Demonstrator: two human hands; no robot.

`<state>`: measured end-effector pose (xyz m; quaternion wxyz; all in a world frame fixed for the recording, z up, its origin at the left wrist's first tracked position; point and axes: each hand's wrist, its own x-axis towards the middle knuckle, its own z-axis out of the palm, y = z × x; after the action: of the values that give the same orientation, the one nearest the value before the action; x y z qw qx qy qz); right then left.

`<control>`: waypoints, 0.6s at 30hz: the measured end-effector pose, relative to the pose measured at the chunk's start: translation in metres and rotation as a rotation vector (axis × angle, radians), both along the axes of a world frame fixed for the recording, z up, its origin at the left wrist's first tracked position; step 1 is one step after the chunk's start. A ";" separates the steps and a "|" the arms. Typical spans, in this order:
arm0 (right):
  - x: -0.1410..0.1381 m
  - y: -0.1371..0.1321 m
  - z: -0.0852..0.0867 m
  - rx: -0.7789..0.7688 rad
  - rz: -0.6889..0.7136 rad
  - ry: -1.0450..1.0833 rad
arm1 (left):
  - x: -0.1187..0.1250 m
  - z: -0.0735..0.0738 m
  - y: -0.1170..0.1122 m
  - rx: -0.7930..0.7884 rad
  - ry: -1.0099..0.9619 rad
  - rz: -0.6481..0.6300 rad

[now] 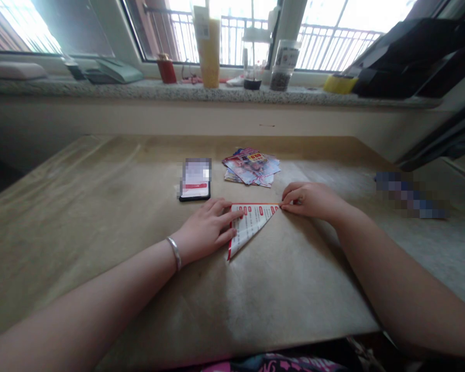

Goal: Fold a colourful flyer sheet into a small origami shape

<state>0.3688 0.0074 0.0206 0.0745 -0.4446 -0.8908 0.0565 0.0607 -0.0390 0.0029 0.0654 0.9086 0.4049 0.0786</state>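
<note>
A printed leaflet folded into a triangle [251,223] lies on the tan table [287,289], white with red edging. My left hand [205,230], a silver bangle on its wrist, lies flat with fingers spread on the triangle's left side. My right hand [312,199] pinches the triangle's right corner with closed fingertips.
A phone [195,180] with a lit screen lies just beyond my left hand. A small pile of colourful leaflets [251,166] sits behind the fold. The stone windowsill [101,89] carries a yellow bottle [207,46], a red cup, jars and dark items at right.
</note>
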 end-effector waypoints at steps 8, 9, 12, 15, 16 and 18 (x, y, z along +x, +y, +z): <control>0.000 -0.001 0.001 0.017 -0.023 -0.006 | 0.000 -0.001 0.000 0.008 -0.004 -0.005; 0.000 -0.001 0.001 0.019 -0.023 -0.006 | 0.000 -0.001 -0.001 0.004 -0.002 -0.002; 0.001 0.000 0.001 0.025 -0.017 -0.008 | 0.000 0.000 -0.001 -0.006 0.010 0.004; 0.004 0.002 0.000 0.020 -0.040 -0.015 | 0.000 0.000 0.000 0.002 0.010 0.000; 0.004 0.002 -0.001 0.014 -0.050 -0.010 | 0.000 0.000 0.000 0.005 0.009 -0.003; 0.004 0.001 -0.001 0.003 -0.073 0.008 | 0.000 -0.001 0.000 0.005 0.011 -0.003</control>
<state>0.3725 0.0081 0.0193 0.0809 -0.4764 -0.8738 0.0540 0.0602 -0.0390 0.0021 0.0609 0.9099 0.4035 0.0745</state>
